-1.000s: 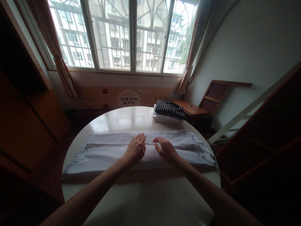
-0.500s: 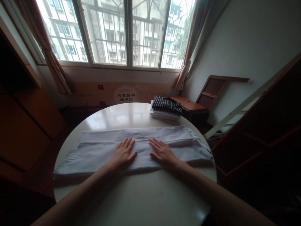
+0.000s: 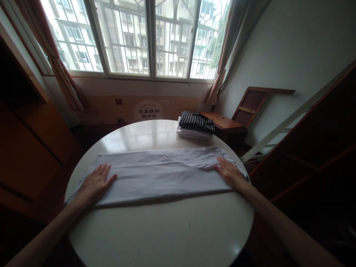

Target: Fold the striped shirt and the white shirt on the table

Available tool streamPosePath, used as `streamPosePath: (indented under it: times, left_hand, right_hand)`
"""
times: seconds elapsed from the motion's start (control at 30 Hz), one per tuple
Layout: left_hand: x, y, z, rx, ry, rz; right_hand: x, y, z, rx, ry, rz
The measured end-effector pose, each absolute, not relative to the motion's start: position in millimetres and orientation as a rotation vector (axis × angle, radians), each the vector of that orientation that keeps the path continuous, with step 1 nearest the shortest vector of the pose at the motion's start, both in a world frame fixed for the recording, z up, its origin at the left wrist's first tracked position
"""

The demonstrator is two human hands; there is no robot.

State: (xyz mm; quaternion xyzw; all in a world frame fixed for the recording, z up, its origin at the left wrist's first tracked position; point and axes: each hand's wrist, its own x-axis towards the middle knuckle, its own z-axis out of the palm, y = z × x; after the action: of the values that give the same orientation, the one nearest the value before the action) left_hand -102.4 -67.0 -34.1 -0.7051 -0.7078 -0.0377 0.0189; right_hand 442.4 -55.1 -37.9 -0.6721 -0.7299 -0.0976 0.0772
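A pale grey garment (image 3: pixel 164 178), folded into a long strip, lies across the round white table (image 3: pixel 155 237). Its exact kind is hard to make out. My left hand (image 3: pixel 96 183) rests flat on the strip's left end, fingers stretched out and thumb apart. On the right end, my right hand (image 3: pixel 230 173) lies flat with its fingers extended, close to some wrinkled cloth. Neither hand grips the fabric. A few shallow creases run along the strip between the hands.
At the table's far right edge sits a stack of folded clothes, a black one with white stripes (image 3: pixel 196 122) over white ones (image 3: pixel 191 133). Behind it stand a wooden stool-like piece (image 3: pixel 222 121) and a leaning wooden frame (image 3: pixel 247 107). Curtains (image 3: pixel 62 74) flank the barred window.
Both hands have slid outward from the middle of the garment, the left to its left end and the right to its right end. The cloth between them looks smoother.
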Motion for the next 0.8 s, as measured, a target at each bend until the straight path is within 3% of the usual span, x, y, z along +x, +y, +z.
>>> streamPosePath:
  times: [0.63,0.8]
  left_hand:
    - [-125.6,-62.8,-36.7,-2.024,-2.346,-0.317]
    - [-126.5,-67.8,-30.1,-1.71,-2.464,-0.449]
  right_hand:
    - [444.2,-51.2,-42.1,-2.019,-2.136,-0.271]
    - [446.6,-49.9,-44.3,-1.989,-2.134,-0.297]
